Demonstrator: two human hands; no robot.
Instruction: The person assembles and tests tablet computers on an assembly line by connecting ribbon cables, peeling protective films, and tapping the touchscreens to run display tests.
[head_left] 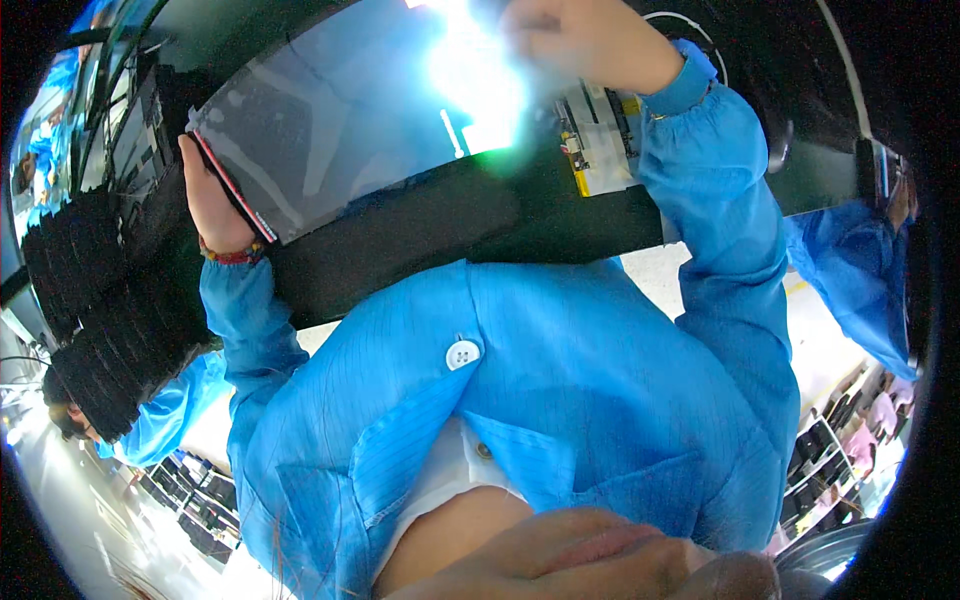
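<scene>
The left hand (pixel 215 205) grips the glossy display panel (pixel 340 130) by its left edge. The right hand (pixel 585 40) (blurred by glare) closes on its top edge, above the blue smock (pixel 560 400).

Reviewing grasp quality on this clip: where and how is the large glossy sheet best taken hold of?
By its opposite edges, coming in from the sides. The glossy sheet is wide, thin and bowed, so a grip on one side alone would probably let it sag. The left hand already clasps its left end edge-on; the right hand is at the upper right edge, where glare hides the contact.
</scene>
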